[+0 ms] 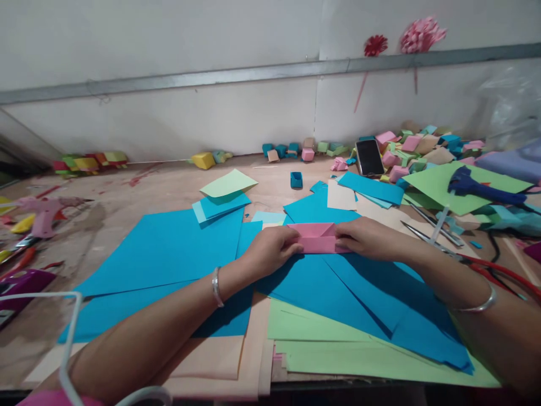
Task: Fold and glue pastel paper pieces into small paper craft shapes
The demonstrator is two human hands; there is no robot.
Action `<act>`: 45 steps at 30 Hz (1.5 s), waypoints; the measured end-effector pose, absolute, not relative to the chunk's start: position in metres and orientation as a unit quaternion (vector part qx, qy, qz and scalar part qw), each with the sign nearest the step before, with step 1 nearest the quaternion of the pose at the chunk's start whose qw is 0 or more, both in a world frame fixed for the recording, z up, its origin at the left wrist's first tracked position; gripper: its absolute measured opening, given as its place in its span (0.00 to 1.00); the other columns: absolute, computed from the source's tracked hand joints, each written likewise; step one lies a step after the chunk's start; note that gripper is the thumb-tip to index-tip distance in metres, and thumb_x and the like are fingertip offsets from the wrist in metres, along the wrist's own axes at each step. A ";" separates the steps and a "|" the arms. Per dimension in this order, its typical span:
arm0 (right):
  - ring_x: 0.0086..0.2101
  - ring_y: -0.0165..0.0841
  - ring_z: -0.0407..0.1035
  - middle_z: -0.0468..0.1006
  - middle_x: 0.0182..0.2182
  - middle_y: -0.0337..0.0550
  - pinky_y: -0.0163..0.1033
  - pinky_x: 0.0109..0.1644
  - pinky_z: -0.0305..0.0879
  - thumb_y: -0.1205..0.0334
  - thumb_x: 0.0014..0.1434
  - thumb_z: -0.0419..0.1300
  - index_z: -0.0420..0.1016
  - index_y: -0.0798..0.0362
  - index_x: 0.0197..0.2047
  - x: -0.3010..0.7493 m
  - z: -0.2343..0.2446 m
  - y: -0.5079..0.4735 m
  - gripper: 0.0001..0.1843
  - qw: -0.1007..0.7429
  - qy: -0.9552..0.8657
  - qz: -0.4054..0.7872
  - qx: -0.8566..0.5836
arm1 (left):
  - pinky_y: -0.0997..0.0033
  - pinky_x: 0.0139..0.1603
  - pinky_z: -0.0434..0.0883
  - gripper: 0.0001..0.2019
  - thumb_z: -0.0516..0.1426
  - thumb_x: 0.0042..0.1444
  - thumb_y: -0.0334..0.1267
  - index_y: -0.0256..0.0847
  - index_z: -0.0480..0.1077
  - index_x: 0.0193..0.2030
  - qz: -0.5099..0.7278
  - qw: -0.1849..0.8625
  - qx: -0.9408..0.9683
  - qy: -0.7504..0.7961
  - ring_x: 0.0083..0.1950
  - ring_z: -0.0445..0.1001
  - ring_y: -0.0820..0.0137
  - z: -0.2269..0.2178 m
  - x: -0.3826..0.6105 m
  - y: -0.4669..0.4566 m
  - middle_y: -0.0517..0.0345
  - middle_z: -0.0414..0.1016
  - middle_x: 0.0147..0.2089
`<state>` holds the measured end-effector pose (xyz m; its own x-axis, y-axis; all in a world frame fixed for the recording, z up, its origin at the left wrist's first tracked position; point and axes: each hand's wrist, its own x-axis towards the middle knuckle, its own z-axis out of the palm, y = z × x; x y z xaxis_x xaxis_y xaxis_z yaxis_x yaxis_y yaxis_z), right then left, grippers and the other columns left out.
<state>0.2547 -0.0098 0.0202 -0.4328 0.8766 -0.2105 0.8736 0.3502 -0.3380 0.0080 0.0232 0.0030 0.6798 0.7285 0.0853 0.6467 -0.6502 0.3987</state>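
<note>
A folded piece of pink paper (316, 239) is stretched between my two hands over the blue sheets. My left hand (276, 248) pinches its left end between thumb and fingers. At the right end, my right hand (366, 237) grips it the same way. Creases and a partly raised flap show along the upper side of the pink paper. Beneath it lie overlapping blue sheets (313, 293), with light green sheets (333, 355) under them nearer to me. A small blue folded paper box (296, 180) stands just beyond my hands.
Folded paper boxes (409, 144) are heaped at the back right beside a phone (369, 157). A blue glue gun (482, 186) and scissors (431, 237) lie to the right. On the left are a pink glue gun (44, 214) and a purple stapler (25, 287). A white cable (70, 332) crosses the lower left.
</note>
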 end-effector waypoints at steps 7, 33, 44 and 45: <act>0.31 0.33 0.69 0.78 0.31 0.42 0.34 0.29 0.50 0.50 0.62 0.53 0.72 0.51 0.34 0.255 0.014 -0.008 0.14 -0.032 -0.803 0.158 -0.574 | 0.68 0.36 0.64 0.13 0.58 0.59 0.44 0.41 0.70 0.47 0.106 0.121 0.893 0.421 0.42 0.75 0.61 -0.001 0.008 0.017 0.53 0.78 0.43; 0.33 0.37 0.71 0.79 0.32 0.41 0.35 0.28 0.49 0.61 0.57 0.55 0.74 0.48 0.34 0.262 0.023 -0.014 0.06 -0.090 -0.804 0.125 -0.574 | 0.69 0.32 0.62 0.14 0.58 0.59 0.46 0.43 0.66 0.48 0.095 0.113 0.890 0.432 0.40 0.74 0.61 0.000 0.008 0.016 0.55 0.76 0.42; 0.34 0.36 0.71 0.79 0.33 0.40 0.35 0.30 0.52 0.65 0.57 0.56 0.74 0.48 0.34 0.265 0.025 -0.013 0.06 -0.083 -0.804 0.161 -0.566 | 0.71 0.27 0.56 0.19 0.60 0.55 0.52 0.42 0.66 0.46 0.042 0.066 0.885 0.459 0.36 0.73 0.61 0.006 0.005 0.019 0.55 0.75 0.36; 0.34 0.36 0.71 0.79 0.33 0.40 0.35 0.30 0.52 0.65 0.57 0.55 0.74 0.48 0.34 0.265 0.025 -0.013 0.06 -0.083 -0.805 0.160 -0.566 | 0.71 0.27 0.56 0.19 0.60 0.54 0.53 0.42 0.66 0.45 0.036 0.067 0.885 0.460 0.36 0.73 0.62 0.008 0.004 0.020 0.55 0.75 0.35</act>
<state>0.2648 -0.0130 0.0249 -0.3464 0.8837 -0.3147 0.9369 0.3089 -0.1639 0.0037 0.0198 0.0075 0.5742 0.8187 0.0026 0.8090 -0.5678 0.1519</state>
